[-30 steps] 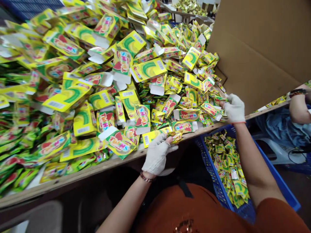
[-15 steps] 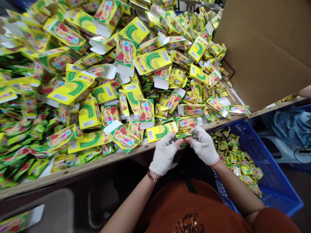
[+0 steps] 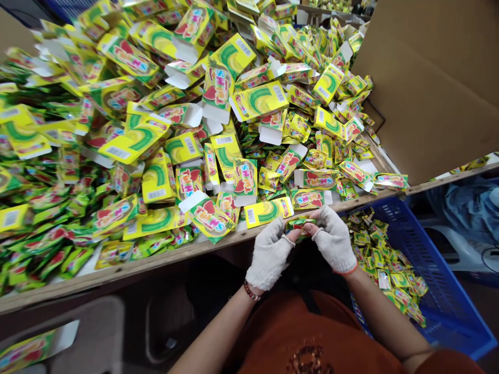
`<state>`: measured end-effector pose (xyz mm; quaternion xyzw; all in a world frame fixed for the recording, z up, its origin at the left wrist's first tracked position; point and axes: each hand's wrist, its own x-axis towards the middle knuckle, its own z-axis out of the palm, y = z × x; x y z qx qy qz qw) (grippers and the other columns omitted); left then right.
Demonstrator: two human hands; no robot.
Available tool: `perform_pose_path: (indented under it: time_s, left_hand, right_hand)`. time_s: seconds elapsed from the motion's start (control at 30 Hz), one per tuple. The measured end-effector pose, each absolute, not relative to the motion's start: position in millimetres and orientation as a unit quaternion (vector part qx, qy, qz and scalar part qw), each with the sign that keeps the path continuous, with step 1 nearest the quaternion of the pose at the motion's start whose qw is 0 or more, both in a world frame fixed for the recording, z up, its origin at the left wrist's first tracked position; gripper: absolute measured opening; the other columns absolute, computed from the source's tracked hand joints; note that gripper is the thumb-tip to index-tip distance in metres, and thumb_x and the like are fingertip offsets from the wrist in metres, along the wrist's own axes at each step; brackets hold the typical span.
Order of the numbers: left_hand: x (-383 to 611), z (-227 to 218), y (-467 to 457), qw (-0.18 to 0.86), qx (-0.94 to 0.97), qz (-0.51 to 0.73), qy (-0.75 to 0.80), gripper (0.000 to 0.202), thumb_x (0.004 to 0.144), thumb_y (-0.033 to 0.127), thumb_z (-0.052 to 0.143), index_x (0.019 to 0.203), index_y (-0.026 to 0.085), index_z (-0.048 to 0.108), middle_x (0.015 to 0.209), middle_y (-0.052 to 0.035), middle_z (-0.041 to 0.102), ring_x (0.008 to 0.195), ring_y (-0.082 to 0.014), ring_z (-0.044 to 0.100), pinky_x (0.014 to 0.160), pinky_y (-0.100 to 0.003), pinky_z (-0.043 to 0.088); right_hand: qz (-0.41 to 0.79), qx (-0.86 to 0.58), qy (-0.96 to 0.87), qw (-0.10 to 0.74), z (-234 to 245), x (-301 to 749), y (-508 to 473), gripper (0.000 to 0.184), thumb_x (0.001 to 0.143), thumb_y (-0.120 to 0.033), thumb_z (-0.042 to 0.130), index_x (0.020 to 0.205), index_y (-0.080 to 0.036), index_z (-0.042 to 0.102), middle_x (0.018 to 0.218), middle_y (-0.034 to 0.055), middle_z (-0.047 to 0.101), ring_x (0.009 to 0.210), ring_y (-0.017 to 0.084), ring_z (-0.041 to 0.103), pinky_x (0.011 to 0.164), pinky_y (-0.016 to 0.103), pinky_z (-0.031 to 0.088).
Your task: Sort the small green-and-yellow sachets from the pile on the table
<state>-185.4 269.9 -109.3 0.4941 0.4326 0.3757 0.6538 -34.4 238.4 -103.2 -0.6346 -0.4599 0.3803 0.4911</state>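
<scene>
My left hand (image 3: 270, 255), in a white fingerless glove, pinches one end of some small green foil packets (image 3: 301, 223). My right hand (image 3: 334, 241), gloved the same way, grips their other end. Both hands are closed just off the wooden table edge. How many packets lie between the fingers is hard to tell. Right beyond the fingers, a yellow carton (image 3: 268, 212) lies flat, and beside it a carton with an open white flap (image 3: 310, 198). Behind them rises a heap of yellow and green cartons (image 3: 257, 101) mixed with small packets.
A wooden rim (image 3: 156, 262) borders the table's front. Below it on the right stands a blue plastic crate (image 3: 448, 296) holding many small packets (image 3: 397, 270). A large brown cardboard sheet (image 3: 432, 88) stands at the right. A grey chair (image 3: 97, 332) is at lower left, bearing another carton (image 3: 35, 348).
The camera view has turned slightly left, so the table appears shifted right. My hands have drawn back a little from the cartons, and the packets now show more of their green and red faces.
</scene>
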Motion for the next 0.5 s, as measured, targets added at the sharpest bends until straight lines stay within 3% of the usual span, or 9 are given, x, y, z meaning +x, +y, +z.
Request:
perform_pose_path:
  time_s: [0.13,0.27,0.37,0.5]
  left_hand:
    - [-192,-113,269,0.576,0.609,0.351,0.417,0.030,0.090,0.038,0.062,0.110,0.016,0.070,0.106,-0.0073,0.074,0.097,-0.0215,0.068,0.090,-0.034,0.053]
    - [-204,-114,280,0.396,0.755,0.345,0.394,0.024,0.091,0.036,0.061,0.101,0.016,0.070,0.089,-0.0060,0.072,0.082,-0.0189,0.067,0.077,-0.031,0.054]
    - [-208,-109,302,0.252,0.803,0.373,0.391,0.022,0.091,0.033,0.061,0.104,0.016,0.067,0.094,-0.0076,0.071,0.089,-0.0204,0.067,0.081,-0.033,0.054]
    - [-182,-100,341,0.141,0.864,0.351,0.333,0.019,0.094,0.021,0.051,0.103,0.015,0.066,0.107,-0.0113,0.070,0.101,-0.0221,0.064,0.090,-0.035,0.052]
  right_hand:
    - [0.387,-0.622,-0.515,0.446,-105,-32,236,0.033,0.080,-0.034,0.068,0.108,-0.020,0.059,0.096,0.0038,0.067,0.078,0.016,0.062,0.070,0.027,0.051]
    - [0.446,-0.612,-0.522,0.394,-106,-23,240,0.017,0.085,-0.029,0.059,0.097,-0.019,0.066,0.085,0.0019,0.069,0.073,0.015,0.062,0.068,0.026,0.051]
    - [0.398,-0.642,-0.487,0.438,-106,-13,244,0.021,0.083,-0.031,0.060,0.098,-0.019,0.068,0.089,0.0029,0.071,0.078,0.017,0.064,0.071,0.027,0.053]
    - [0.325,-0.672,-0.476,0.465,-103,6,247,0.028,0.080,-0.036,0.061,0.100,-0.017,0.069,0.091,0.0050,0.072,0.080,0.020,0.066,0.072,0.030,0.055]
